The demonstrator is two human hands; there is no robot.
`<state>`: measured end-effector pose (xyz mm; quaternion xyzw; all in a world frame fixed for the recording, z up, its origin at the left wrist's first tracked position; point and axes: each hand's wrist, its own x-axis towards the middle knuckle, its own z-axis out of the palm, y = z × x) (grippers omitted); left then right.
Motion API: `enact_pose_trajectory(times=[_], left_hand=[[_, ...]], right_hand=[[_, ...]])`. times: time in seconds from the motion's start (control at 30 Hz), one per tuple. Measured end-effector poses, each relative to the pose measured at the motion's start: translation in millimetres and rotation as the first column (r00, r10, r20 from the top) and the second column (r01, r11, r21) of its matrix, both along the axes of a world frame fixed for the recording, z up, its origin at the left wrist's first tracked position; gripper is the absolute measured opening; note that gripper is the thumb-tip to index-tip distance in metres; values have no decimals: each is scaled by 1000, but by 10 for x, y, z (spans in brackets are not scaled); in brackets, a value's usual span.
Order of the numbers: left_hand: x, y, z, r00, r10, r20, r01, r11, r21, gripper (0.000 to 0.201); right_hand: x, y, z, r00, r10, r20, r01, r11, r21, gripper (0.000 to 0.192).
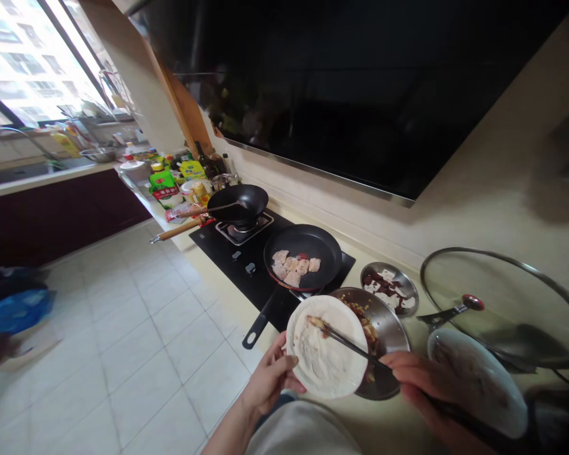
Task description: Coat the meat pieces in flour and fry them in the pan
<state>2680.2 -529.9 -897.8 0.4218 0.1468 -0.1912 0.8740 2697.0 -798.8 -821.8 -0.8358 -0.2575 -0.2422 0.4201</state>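
Observation:
My left hand grips the rim of a white bowl of white powder, tilted toward me. In my right hand is a pair of dark chopsticks. Their tips meet a small piece of food lying in the powder. Behind the bowl, a black frying pan on the stove holds several pale, coated pieces. Partly hidden under the bowl is a metal plate with chopped, yellowish-brown food.
A small metal dish with dark and white pieces stands at the wall. Right of it are a glass lid and an oval white dish. A wok sits on the far burner, near bottles and packets. The range hood hangs overhead.

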Motion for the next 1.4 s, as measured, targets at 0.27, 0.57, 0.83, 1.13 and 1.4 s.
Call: enact_pose_trajectory(times=[0.27,0.57,0.83,1.13,1.4], left_hand=[[-24,72,-17,999,-48,12,48,999,18,69],[-9,57,8,999,16,-44,-18,999,-47,69],[104,89,24,991,98,-87,-99,995,-6,59],[75,2,22,994,71,-78,-65,995,76,61],[4,-7,-66,997,81,-10,-80,994,75,57]], right_hand=[[318,-347,228,999,38,-12,-39,994,-100,18],[262,-416,108,997,-73,-35,68,988,-136,21],[101,-487,149,999,-23,-40,23,1000,14,26],[109,-202,-112,991,37,-125,-37,999,-2,22],[93,-192,-310,977,-184,-107,192,979,66,20]])
